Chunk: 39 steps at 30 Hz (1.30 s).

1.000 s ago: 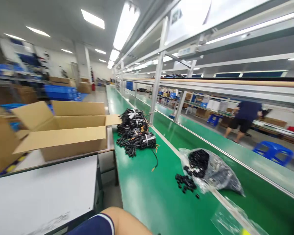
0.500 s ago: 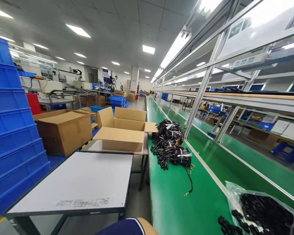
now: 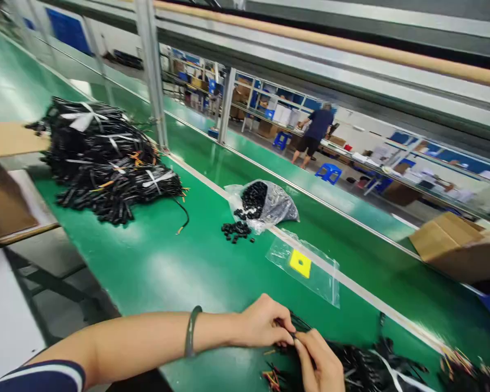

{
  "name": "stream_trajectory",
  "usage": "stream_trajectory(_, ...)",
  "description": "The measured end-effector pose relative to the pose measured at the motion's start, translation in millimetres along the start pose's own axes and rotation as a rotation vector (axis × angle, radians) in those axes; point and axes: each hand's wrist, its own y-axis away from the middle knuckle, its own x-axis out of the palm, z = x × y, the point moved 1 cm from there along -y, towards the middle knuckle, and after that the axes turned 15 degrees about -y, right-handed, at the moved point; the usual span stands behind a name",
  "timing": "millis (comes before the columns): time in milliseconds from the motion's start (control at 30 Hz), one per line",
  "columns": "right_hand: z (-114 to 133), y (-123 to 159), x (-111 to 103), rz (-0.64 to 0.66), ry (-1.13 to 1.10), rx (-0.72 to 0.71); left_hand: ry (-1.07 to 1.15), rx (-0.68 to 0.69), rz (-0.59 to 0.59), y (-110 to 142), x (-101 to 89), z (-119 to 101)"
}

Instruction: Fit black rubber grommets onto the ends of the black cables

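Observation:
My left hand (image 3: 265, 322), with a bangle on its wrist, is closed in a pinch near the front of the green bench (image 3: 155, 277). Fingertip to fingertip with it, my right hand (image 3: 320, 362) pinches as well. Between them shows a small dark piece of a black cable (image 3: 293, 335), mostly hidden by the fingers. Under and beside my right hand lies a bundle of black cables (image 3: 363, 365) bound with a white tie, its orange and red wire ends poking out to the left.
Tied black cable bundles (image 3: 102, 158) are piled at the left. A clear bag (image 3: 275, 204) spills small black parts (image 3: 236, 231) behind my hands, beside a zip bag (image 3: 324, 283) with a yellow card (image 3: 300, 263). A cardboard box (image 3: 453, 239) stands right; a person (image 3: 318, 128) works beyond.
The view has swung right and down from the aisle and boxes to the bench. Both my hands, out of sight before, now show together at the cable.

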Motion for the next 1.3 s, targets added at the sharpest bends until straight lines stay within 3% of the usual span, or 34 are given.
stream_trajectory(200,14,-12,3,-0.039,0.058,-0.046,-0.051,-0.013,0.063,1,-3.7,-4)
stream_trajectory(600,26,-17,-9,-0.080,0.046,-0.036,0.229,-0.229,0.054,-1,-7.5,-14)
stream_trajectory(933,26,-16,-5,-0.060,0.023,-0.014,0.140,-0.160,0.058,1,-0.4,-16)
stream_trajectory(1033,26,-17,-6,-0.091,0.035,-0.032,0.096,-0.097,0.082,-4,-5.8,-16)
stream_trajectory(1133,26,-19,-7,-0.159,0.075,-0.040,-0.163,0.008,0.060,-16,-32.9,-16)
stream_trajectory(1167,26,-19,-8,-0.181,0.083,-0.036,-0.324,0.024,-0.006,-21,-47.1,-15)
stream_trajectory(1233,26,-19,-7,-0.211,0.081,-0.015,-0.780,0.030,-0.252,-30,-79.3,-11)
stream_trajectory(1300,27,-18,-7,-0.222,0.062,0.008,-1.151,-0.053,-0.391,-37,-108.3,-6)
